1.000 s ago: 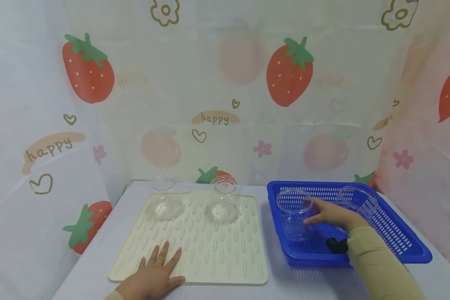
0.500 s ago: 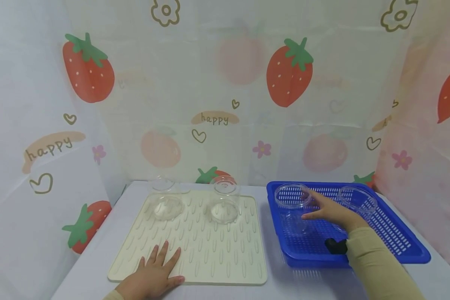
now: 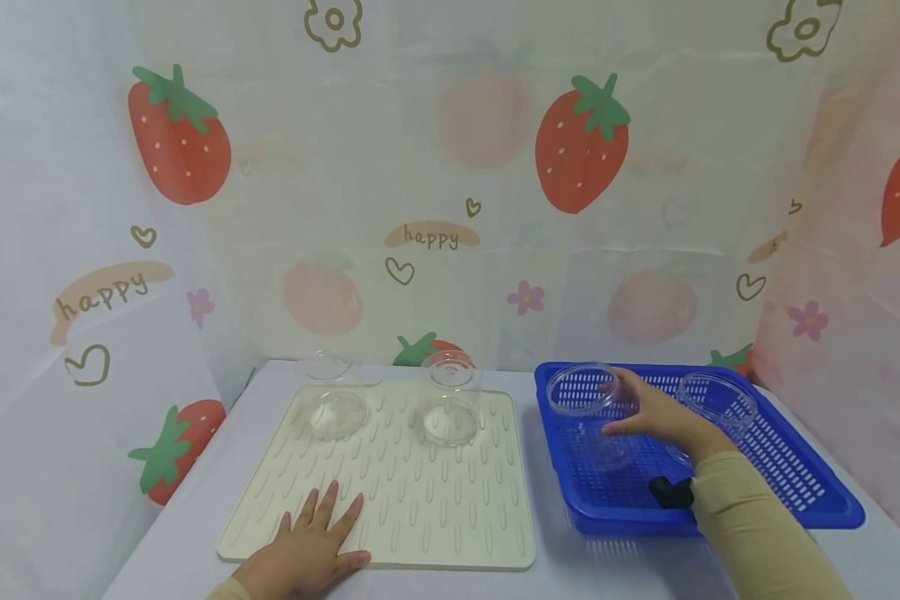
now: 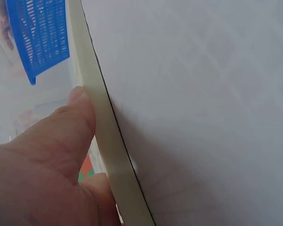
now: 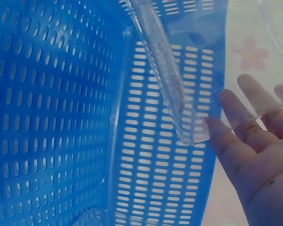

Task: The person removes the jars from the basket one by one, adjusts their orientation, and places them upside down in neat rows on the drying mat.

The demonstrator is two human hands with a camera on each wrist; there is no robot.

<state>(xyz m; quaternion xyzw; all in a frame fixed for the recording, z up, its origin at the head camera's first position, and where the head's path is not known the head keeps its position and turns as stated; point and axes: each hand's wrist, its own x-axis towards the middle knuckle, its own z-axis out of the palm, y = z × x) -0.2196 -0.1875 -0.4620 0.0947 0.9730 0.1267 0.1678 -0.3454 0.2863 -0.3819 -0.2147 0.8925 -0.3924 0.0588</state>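
Note:
My left hand [image 3: 303,546] lies flat with spread fingers on the front left of the cream drying mat [image 3: 427,492]. In the left wrist view its thumb [image 4: 78,110] touches the mat's edge. A clear cup [image 3: 585,408] is held rim-up and slightly tilted over the left part of the blue basket [image 3: 592,512]. My right hand [image 3: 663,417] grips it from the right side, fingers behind and thumb in front; the right wrist view shows fingers [image 5: 228,141] against the clear wall. Two clear cups, the left one [image 3: 333,396] and the right one [image 3: 452,400], stand upside down at the mat's back.
Another clear cup [image 3: 716,404] sits rim-up in the basket's right side, partly behind the right hand. A black wrist-worn piece [image 3: 671,492] shows beneath the right wrist. A printed strawberry curtain [image 3: 581,150] closes off the back and sides of the white table.
My right hand has raised the gripped cup a little and tilted it slightly leftward. The left hand and the cups on the mat keep their places.

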